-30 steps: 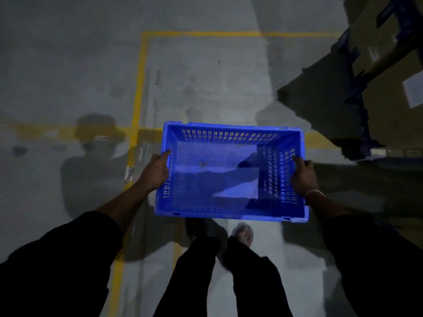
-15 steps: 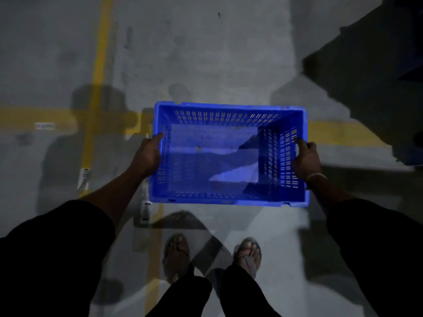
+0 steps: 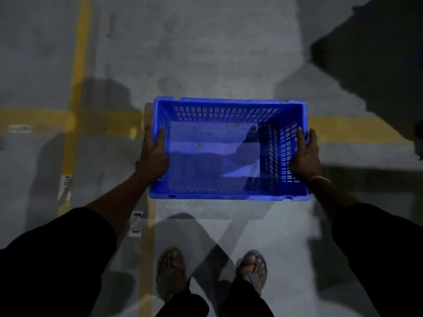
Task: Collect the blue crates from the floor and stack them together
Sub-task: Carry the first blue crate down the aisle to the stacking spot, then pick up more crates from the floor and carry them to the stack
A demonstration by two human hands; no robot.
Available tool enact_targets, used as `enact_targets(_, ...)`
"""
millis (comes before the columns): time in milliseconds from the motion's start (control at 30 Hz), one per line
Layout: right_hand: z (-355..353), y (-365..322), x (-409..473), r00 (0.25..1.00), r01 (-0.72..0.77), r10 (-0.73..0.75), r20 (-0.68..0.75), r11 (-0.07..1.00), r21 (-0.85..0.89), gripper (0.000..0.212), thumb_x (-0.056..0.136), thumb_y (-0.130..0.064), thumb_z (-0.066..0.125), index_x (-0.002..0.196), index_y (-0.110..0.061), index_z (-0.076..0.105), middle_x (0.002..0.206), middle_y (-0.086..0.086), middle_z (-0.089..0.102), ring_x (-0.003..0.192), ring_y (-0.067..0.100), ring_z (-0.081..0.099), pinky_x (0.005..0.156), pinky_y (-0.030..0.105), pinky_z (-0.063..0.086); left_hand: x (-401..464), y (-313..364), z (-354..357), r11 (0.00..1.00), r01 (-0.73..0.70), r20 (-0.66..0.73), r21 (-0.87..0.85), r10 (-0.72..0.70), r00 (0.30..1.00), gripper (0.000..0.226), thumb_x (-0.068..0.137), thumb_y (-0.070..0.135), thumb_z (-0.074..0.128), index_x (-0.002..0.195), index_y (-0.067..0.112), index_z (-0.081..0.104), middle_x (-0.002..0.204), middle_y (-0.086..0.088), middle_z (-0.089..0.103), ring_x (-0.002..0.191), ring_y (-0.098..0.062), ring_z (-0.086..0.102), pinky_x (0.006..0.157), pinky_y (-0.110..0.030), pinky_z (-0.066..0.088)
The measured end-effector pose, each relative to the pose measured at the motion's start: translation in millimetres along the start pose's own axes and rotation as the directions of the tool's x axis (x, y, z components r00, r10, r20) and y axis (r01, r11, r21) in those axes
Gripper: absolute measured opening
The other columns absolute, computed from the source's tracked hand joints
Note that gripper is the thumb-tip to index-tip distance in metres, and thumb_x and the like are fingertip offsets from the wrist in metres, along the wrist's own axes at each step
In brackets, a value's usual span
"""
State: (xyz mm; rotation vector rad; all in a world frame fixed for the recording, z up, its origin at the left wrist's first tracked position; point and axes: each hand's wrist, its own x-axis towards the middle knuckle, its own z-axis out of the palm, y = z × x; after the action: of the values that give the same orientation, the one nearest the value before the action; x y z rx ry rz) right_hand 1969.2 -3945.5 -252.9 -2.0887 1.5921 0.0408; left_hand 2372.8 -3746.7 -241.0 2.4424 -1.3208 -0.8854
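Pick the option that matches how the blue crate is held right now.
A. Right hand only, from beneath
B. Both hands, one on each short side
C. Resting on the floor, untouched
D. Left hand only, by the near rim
B: the left hand and right hand grip opposite short sides of the blue crate, above the floor.

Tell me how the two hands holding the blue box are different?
The left hand grips the blue crate on its left wall, while the right hand grips the right wall. The right hand has a thin band at its wrist; the left hand's wrist is bare. Both have a thumb hooked inside the rim, and both share one grip, holding the crate above the floor.
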Motion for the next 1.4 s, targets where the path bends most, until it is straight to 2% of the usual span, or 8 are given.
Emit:
enact_targets(100, 12.9, -2.4, -3.8, 0.998, 0.054, -0.051, 0.028, 0.991, -0.119, 0.104, 0.074, -0.015, 0.066, 0.156, -0.006, 0.002, 0.161, 0.025, -0.012, 0.148, 0.045, -0.007, 0.12, 0.054, 0.013, -3.3, 9.7, 15.6, 0.981, -0.059, 0.019, 0.187, 0.056, 0.998, 0.086, 0.084, 0.016, 0.049, 0.157, 0.001, 0.004, 0.16, -0.032, -0.011, 0.149, -0.048, -0.008, 0.118, -0.063, 0.012)
enact_targets(200, 24.0, -5.0, -5.0, 0.998, 0.032, -0.021, 0.055, 0.98, -0.196, 0.105, 0.076, -0.042, 0.056, 0.154, 0.002, 0.0, 0.159, 0.028, -0.013, 0.147, 0.046, -0.011, 0.117, 0.058, 0.008, -0.2, 11.7, 27.6, 0.95, 0.03, 0.033, 0.31, -0.042, 0.999, 0.097, 0.068, 0.026, 0.048, 0.151, -0.012, 0.015, 0.159, -0.036, 0.003, 0.148, -0.051, 0.003, 0.117, -0.063, 0.009)
enact_targets(467, -7.2, -6.4, 12.4, 0.953, -0.025, 0.069, 0.295, 0.988, -0.15, 0.116, 0.069, -0.062, 0.044, 0.153, 0.0, -0.006, 0.157, 0.024, -0.025, 0.146, 0.042, -0.022, 0.118, 0.056, -0.002, 12.2, 24.2, -3.4, 0.974, 0.072, 0.203, 0.213, -0.117, 0.972, 0.099, 0.088, 0.039, 0.053, 0.155, -0.003, -0.006, 0.16, -0.026, -0.02, 0.15, -0.041, -0.015, 0.119, -0.056, -0.004)
enact_targets(567, -41.1, -22.9, 5.0, 0.925, -0.078, 0.081, 0.371, 0.997, -0.023, 0.105, 0.087, -0.052, 0.061, 0.154, -0.005, -0.005, 0.161, 0.018, -0.018, 0.148, 0.037, -0.018, 0.12, 0.054, 0.002, 1.6, 48.6, -37.1, 0.978, 0.033, 0.29, 0.206, -0.094, 0.952, 0.101, 0.089, 0.043, 0.057, 0.157, 0.006, -0.007, 0.163, -0.022, -0.015, 0.152, -0.034, -0.011, 0.123, -0.051, 0.004)
enact_targets(767, -119.6, -73.7, -62.9, 0.942, -0.078, 0.042, 0.332, 0.992, 0.097, 0.101, 0.086, -0.043, 0.07, 0.156, -0.007, 0.006, 0.163, 0.017, -0.003, 0.15, 0.036, -0.01, 0.121, 0.042, -0.002, -64.2, 131.1, -107.1, 0.978, -0.086, 0.333, 0.187, 0.02, 0.943, 0.098, 0.093, 0.041, 0.06, 0.158, 0.017, -0.009, 0.163, -0.008, -0.023, 0.153, -0.026, -0.012, 0.119, -0.06, 0.01)
enact_targets(967, -262.7, -138.8, -179.0, 0.957, -0.1, 0.048, 0.286, 0.981, 0.168, 0.104, 0.082, -0.057, 0.064, 0.155, -0.006, 0.011, 0.162, 0.021, 0.005, 0.15, 0.037, -0.004, 0.122, 0.043, -0.002, -162.2, 217.8, -209.2, 0.991, -0.086, 0.377, 0.102, 0.042, 0.925, 0.104, 0.076, 0.072, 0.045, 0.154, 0.037, -0.013, 0.166, 0.004, -0.016, 0.154, -0.022, 0.003, 0.117, -0.064, 0.013)
enact_targets(1167, -395.4, -189.6, -306.2, 0.977, -0.169, 0.124, 0.173, 0.947, 0.274, 0.095, 0.09, -0.047, 0.064, 0.156, -0.007, 0.01, 0.164, 0.016, 0.004, 0.151, 0.033, -0.002, 0.123, 0.039, 0.003, -283.7, 328.2, -318.3, 0.96, -0.246, 0.337, -0.135, 0.278, 0.9, 0.089, 0.096, 0.023, 0.064, 0.158, 0.009, 0.001, 0.166, -0.01, -0.002, 0.153, -0.02, 0.002, 0.122, -0.028, 0.01)
enact_targets(1400, -436.4, -205.9, -427.2, 0.946, -0.305, 0.323, 0.034, 0.845, 0.439, 0.094, 0.088, -0.056, 0.062, 0.157, -0.014, 0.015, 0.165, 0.008, 0.009, 0.152, 0.025, 0.003, 0.122, 0.037, 0.01, -356.1, 373.6, -355.9, 0.917, -0.336, 0.453, -0.215, 0.398, 0.797, 0.093, 0.092, 0.035, 0.068, 0.16, 0.021, 0.005, 0.166, 0.001, 0.015, 0.148, -0.02, 0.028, 0.119, -0.042, 0.029)
